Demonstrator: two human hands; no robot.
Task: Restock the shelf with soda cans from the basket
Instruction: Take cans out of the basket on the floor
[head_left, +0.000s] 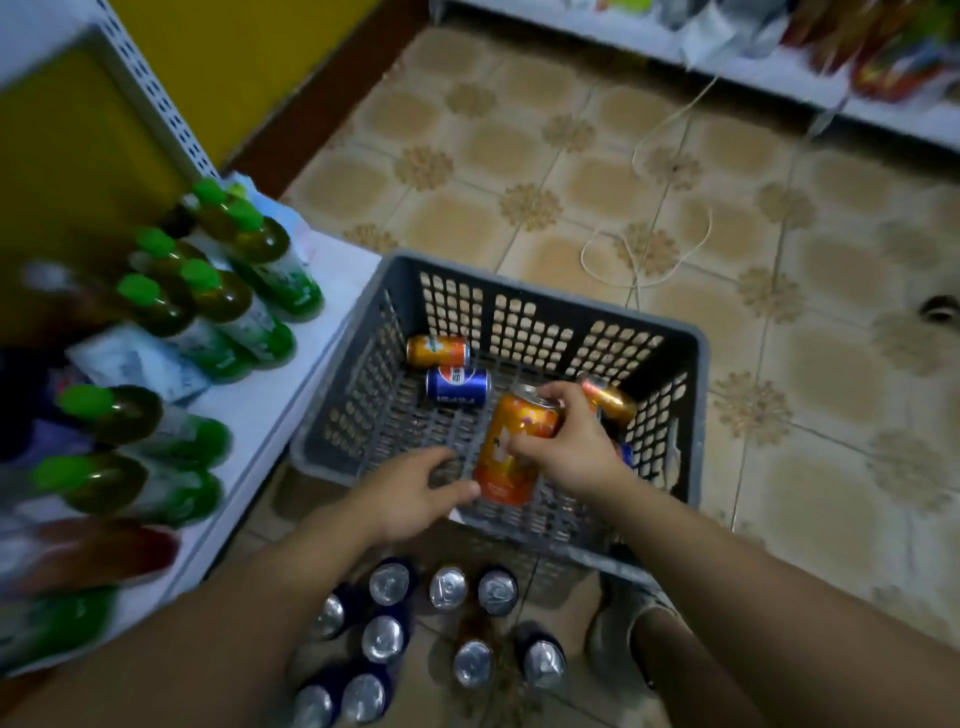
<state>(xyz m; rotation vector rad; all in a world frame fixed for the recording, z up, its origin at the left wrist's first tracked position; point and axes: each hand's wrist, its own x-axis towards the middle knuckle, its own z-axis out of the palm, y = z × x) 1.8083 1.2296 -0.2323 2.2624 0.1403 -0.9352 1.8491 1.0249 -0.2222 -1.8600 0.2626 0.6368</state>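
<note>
Nearest to us were our own forearms, and between them a cluster of upright cans (447, 587) standing on the tiled floor, silver tops showing. Just beyond them sat the grey basket (696, 364).

Our right hand (566, 441) gripped an orange soda can (511, 452) over the near side of the basket. The fingers curled across its top rim and upper side, and the thumb pressed the wall lower down. The can was tilted, its long axis running from the top, farther from us, down to the base, nearer us. Our left hand (415, 491) lay open just beside that base, fingers loosely spread and holding nothing. We could not tell whether its fingertips touched the can.

Lying on their sides on the basket floor were a blue can (457, 385), a second orange can (437, 351) by the far wall, and a third orange can (608, 397) just behind our right hand.

The white shelf (270, 395) stood to the left of the basket, already carrying green-capped bottles (228, 312). By our judgement the held can had to travel leftward. The left hand was the nearer one to the shelf, so the can might be passed into its open palm or carried across in front of it. Either way it would need righting before it stood.
</note>
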